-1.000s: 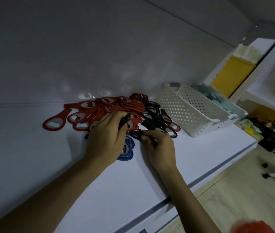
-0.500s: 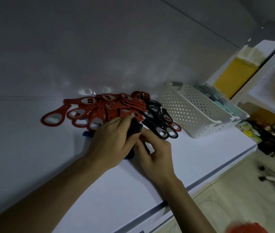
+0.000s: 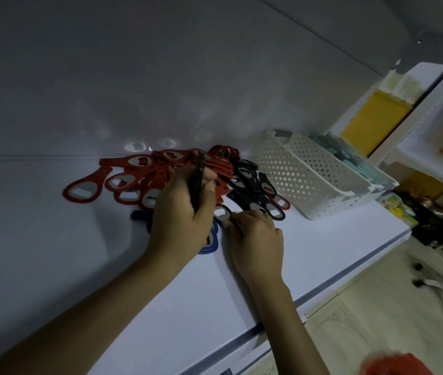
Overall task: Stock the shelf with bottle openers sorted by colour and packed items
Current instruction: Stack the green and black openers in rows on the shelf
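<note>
Hidden: the blue openers (image 3: 210, 247) lie mostly under the left hand (image 3: 182, 215). Only a dark end shows to its left and a curved rim to its right, so I cannot tell how many there are.
Hard to make out: the light is dim. The teal packed items (image 3: 350, 158) in the white basket (image 3: 309, 182) are blurred. A red blur (image 3: 393, 365) is cut off at the bottom edge, and I cannot tell what it is.
Left fingers: curled round a thin black stack (image 3: 198, 182) of openers, seen edge on and held tilted above the red pile.
Right fingers: the right hand (image 3: 258, 239) is curled. Its fingertips pinch the ring end of a single black opener (image 3: 223, 213) that lies on the shelf (image 3: 79, 266), just beside the left hand.
Red openers (image 3: 131, 177): a loose heap on the shelf against the back wall.
Black pile (image 3: 255, 190): sits between the red heap and the basket, overlapping a few red ones.
Basket: perforated, on the shelf to the right of the black pile.
</note>
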Demonstrator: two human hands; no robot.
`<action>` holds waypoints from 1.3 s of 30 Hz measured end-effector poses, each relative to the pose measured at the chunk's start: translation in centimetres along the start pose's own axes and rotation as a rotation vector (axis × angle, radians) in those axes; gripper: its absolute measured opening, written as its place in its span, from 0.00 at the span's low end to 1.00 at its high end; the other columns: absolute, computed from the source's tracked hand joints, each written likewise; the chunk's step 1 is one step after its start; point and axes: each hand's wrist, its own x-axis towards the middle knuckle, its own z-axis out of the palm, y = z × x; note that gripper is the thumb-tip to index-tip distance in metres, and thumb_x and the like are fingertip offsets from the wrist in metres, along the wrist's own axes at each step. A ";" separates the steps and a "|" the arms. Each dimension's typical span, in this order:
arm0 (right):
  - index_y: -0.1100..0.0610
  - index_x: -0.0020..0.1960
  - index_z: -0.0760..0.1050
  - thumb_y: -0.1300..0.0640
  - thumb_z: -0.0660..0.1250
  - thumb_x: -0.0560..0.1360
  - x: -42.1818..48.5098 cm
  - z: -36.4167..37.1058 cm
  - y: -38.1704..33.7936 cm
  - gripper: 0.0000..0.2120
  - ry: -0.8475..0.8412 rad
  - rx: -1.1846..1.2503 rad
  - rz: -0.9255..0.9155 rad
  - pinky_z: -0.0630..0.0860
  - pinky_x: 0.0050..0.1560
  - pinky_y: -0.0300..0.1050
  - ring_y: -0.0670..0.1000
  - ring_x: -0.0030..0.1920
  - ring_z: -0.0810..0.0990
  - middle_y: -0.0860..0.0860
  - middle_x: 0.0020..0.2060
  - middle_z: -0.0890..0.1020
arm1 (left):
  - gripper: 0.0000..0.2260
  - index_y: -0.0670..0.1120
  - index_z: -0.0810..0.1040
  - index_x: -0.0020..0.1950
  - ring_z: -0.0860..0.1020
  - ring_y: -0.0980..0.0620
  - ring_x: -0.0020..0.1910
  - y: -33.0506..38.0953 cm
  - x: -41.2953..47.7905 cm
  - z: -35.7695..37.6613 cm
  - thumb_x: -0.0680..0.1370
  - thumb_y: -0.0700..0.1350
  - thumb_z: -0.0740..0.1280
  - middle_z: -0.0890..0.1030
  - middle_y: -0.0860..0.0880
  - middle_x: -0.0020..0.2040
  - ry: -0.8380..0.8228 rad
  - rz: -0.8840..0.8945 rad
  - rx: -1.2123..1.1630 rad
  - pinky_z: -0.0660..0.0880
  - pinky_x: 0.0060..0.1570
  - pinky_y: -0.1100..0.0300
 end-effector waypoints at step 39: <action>0.54 0.54 0.80 0.48 0.65 0.75 3.0 0.7 3.5 0.14 0.041 -0.094 0.177 0.72 0.52 0.50 0.56 0.55 0.73 0.51 0.54 0.80 | 0.10 0.48 0.79 0.50 0.83 0.51 0.40 0.2 0.8 0.1 0.79 0.37 0.60 0.83 0.48 0.37 -0.107 -0.642 -0.749 0.77 0.33 0.62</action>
